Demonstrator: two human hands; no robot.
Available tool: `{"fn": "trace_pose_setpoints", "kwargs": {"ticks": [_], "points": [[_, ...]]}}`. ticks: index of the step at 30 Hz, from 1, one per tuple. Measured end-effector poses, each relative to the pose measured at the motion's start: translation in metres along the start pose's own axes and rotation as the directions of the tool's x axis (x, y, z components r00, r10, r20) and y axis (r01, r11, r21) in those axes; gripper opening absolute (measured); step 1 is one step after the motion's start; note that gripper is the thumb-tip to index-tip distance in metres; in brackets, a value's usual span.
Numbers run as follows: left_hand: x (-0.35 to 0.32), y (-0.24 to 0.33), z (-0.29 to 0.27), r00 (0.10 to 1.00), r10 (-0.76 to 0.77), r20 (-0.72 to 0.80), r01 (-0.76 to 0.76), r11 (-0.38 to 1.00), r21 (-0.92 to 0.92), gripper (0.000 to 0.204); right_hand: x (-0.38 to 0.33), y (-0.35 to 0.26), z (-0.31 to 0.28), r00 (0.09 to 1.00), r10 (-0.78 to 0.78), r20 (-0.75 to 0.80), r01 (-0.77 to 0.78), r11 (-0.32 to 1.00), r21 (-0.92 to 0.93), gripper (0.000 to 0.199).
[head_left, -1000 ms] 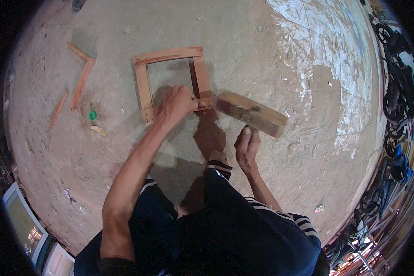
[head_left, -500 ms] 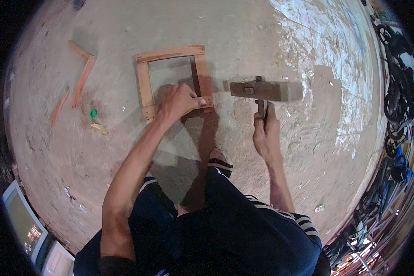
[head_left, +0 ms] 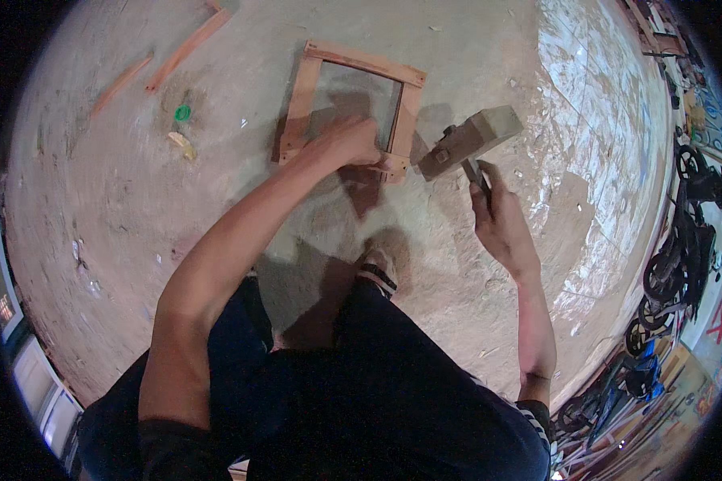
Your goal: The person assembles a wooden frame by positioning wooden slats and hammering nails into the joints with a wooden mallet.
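A small rectangular wooden frame (head_left: 359, 62) lies flat on the sandy concrete floor (head_left: 120, 208). My left hand (head_left: 346, 143) presses down on the frame's near edge, close to its right corner. My right hand (head_left: 501, 223) grips the thin handle of a mallet with a blocky wooden head (head_left: 469, 140). The head hangs just right of the frame's near right corner, tilted, a short way above the floor. My foot in a striped sandal (head_left: 379, 268) rests on the floor below the frame.
Loose wooden strips (head_left: 186, 50) lie at the upper left, with a small green cap (head_left: 183, 113) and a pale scrap near them. Parked bicycles (head_left: 682, 240) line the right rim. Pale boxes (head_left: 36, 377) stand at the lower left.
My right hand has brought the mallet head down and left toward the frame's right corner. My left hand has stayed pressed on the frame. The view has shifted, so the frame sits higher.
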State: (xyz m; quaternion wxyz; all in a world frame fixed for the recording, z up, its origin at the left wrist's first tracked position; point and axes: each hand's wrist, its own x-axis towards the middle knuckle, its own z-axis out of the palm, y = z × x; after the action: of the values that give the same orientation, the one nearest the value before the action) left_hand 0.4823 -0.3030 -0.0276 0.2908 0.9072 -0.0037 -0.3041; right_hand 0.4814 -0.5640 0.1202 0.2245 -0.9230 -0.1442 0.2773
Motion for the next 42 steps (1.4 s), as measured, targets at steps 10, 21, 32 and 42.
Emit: {"fn": "trace_pose_setpoints", "kwargs": {"ticks": [10, 21, 32, 42], "points": [[-0.010, 0.005, -0.001, 0.997, -0.073, -0.010, 0.073, 0.997, -0.033, 0.064, 0.007, -0.028, 0.007, 0.985, -0.170, -0.039, 0.166, 0.982, -0.094, 0.031], [-0.015, -0.003, 0.013, 0.988, 0.014, -0.152, -0.018, 1.000, -0.024, 0.047, -0.005, -0.040, 0.022, 0.996, -0.090, -0.027, 0.087, 0.993, -0.084, 0.030], [-0.028, 0.004, 0.035, 0.850, 0.339, -0.403, -0.254, 0.934, 0.252, 0.068, -0.020, -0.021, 0.048, 0.848, 0.349, -0.399, 0.048, 0.699, 0.713, 0.028], [-0.015, 0.033, -0.001, 0.983, 0.142, -0.117, -0.135, 0.989, 0.061, 0.074, -0.044, -0.001, 0.068, 0.908, 0.208, -0.363, -0.027, 0.896, 0.444, 0.033]]}}
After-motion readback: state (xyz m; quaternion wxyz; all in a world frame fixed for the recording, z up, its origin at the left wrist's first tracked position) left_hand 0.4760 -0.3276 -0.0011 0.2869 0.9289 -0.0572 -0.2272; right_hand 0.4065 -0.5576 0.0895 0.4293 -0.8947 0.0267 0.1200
